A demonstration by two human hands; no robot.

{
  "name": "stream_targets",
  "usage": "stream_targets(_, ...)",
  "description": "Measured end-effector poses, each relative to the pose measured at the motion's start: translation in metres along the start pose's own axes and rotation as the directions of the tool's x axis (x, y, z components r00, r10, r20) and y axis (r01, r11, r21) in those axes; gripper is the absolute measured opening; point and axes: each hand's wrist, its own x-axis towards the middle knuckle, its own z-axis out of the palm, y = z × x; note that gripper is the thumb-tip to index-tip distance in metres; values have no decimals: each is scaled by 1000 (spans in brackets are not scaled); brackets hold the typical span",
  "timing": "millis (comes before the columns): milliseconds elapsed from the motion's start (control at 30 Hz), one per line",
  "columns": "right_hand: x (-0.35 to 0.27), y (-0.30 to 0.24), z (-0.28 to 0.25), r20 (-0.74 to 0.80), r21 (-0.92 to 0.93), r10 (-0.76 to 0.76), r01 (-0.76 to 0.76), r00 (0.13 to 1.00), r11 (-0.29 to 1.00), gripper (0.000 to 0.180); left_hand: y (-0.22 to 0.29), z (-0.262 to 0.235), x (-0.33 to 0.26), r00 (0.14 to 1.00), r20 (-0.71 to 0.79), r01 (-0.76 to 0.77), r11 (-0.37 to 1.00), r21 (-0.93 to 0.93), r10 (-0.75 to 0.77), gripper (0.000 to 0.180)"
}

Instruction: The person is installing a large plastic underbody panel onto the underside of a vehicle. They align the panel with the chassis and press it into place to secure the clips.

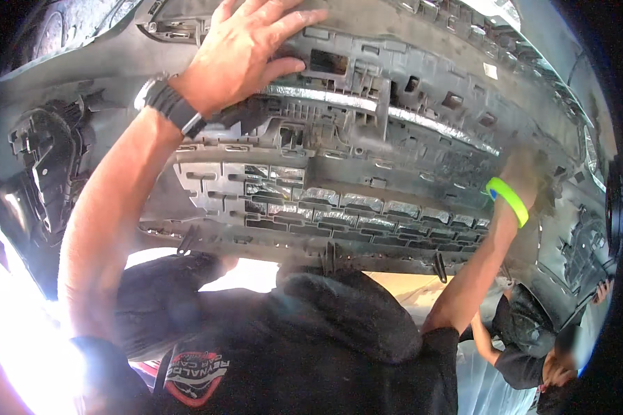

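We had the bumper (429,41) off-car, apparently, grille (218,181) in; L hand (242,52) lay spread on bumper's back, R hand (522,173) blurred, grip unclear.

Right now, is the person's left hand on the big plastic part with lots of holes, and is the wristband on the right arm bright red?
Not quite: the wristband on the right arm is bright yellow-green, not red, as the head view shows. The left hand is indeed on the big plastic part with lots of holes.
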Motion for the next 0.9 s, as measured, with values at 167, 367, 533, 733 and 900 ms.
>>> stream_targets(167, 4, -2, -1, 14, -68, -63, 64, 998, 996, 28, -3, 15, -3, 999, -46, -8, 1000, 20, 9, 88)
stream_targets(367, 0, -18, 5, -54, -94, -47, 42, 997, 995, 27, -3, 16, -1, 1000, -4, -24, 1000, 17, 24, 121)
stream_targets(533, -1, -17, 5, -44, -145, -24, 18, 999, 989, 27, 9, 1, 5, 993, 111, 35, 997, 75, -43, 124)
stream_targets(733, -1, -16, 0, -11, -133, 8, -10, 1000, 991, 30, -2, 14, 2, 1000, 17, -26, 997, 74, 25, 107)
stream_targets(900, 5, -2, 14, 14, -169, 6, -4, 1000, 986, 33, 3, 16, 1, 999, 28, 13, 997, 76, -15, 99)
